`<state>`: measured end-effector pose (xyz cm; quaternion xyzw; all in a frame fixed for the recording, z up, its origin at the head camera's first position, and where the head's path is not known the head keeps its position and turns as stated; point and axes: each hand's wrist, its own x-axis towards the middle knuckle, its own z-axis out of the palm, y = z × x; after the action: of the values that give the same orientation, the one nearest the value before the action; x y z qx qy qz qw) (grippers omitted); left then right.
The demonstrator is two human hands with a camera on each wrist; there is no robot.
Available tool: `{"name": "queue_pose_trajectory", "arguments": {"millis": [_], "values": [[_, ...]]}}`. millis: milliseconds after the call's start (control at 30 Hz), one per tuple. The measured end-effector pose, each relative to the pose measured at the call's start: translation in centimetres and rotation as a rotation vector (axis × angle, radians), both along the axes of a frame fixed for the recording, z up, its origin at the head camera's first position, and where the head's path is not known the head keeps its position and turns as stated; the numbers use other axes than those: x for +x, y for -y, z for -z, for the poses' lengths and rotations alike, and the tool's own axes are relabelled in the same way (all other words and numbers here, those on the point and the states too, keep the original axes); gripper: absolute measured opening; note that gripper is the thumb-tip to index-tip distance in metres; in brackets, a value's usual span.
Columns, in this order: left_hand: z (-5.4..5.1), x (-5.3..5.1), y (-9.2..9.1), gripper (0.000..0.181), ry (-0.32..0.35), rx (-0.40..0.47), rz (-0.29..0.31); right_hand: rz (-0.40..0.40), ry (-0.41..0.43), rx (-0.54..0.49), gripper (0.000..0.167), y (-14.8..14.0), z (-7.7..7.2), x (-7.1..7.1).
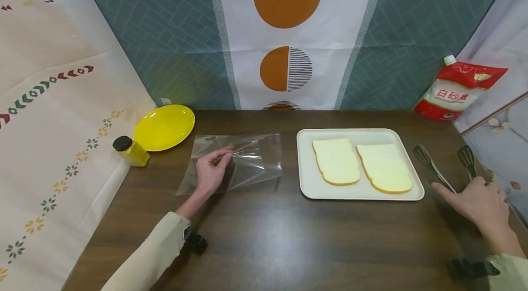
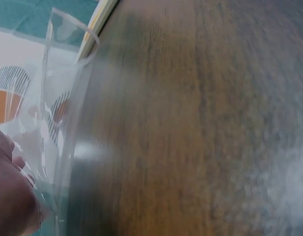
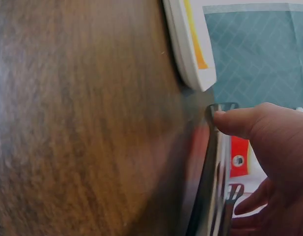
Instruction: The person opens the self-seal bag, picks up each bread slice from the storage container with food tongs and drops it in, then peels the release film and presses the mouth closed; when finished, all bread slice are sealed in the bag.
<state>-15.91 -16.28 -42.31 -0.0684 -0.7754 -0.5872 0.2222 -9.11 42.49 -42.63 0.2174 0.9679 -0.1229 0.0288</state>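
My left hand [image 1: 211, 172] pinches a clear plastic bag [image 1: 257, 162] between thumb and fingertips, and creases run out from the pinch. The bag lies on the table at left of centre; part of it shows beside the hand in the left wrist view. At the far right my right hand [image 1: 482, 204] is over a pair of metal tongs [image 1: 437, 169] with slotted ends spread apart. Its thumb is straight and apart from the fingers, at one arm of the tongs [image 3: 217, 162] in the right wrist view. The tongs' rear part is hidden under the hand.
A white tray [image 1: 359, 195] with two bread slices [image 1: 336, 162] stands between the hands. At the back left are a yellow plate [image 1: 165, 128] and a yellow bottle [image 1: 135, 153] with a black lid. A red and white pouch [image 1: 451, 91] leans at the back right.
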Motion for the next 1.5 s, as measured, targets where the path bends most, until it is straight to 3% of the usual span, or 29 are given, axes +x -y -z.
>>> {"name": "queue_pose_trajectory", "arguments": {"millis": [267, 467, 633, 933, 1167, 1400, 1500], "values": [[0.1, 0.0, -0.1, 0.008, -0.01, -0.032, -0.014, 0.027, 0.017, -0.005, 0.101, -0.7, 0.9, -0.3], [0.1, 0.0, -0.2, 0.007, -0.025, -0.047, -0.023, 0.053, -0.03, -0.037, 0.111, -1.5, 1.7, -0.3], [0.1, 0.2, -0.3, 0.007, -0.025, -0.055, -0.036, 0.051, -0.072, -0.042, 0.108, -2.0, 2.3, -0.3], [0.0, 0.3, -0.4, 0.007, -0.025, -0.049, -0.041, 0.041, -0.106, 0.021, 0.097, -2.1, 2.3, -0.3], [0.2, -0.1, -0.2, 0.008, -0.012, -0.024, -0.01, 0.073, -0.125, 0.046, 0.092, -1.5, 1.9, -0.3], [3.4, -1.9, 0.9, 0.008, 0.018, 0.0, -0.023, -0.003, -0.207, 0.012, 0.097, -0.3, 0.8, 1.2], [3.5, -1.9, 0.9, 0.008, 0.03, 0.003, -0.018, -0.01, -0.205, 0.002, 0.1, 1.0, 0.3, 2.1]]}}
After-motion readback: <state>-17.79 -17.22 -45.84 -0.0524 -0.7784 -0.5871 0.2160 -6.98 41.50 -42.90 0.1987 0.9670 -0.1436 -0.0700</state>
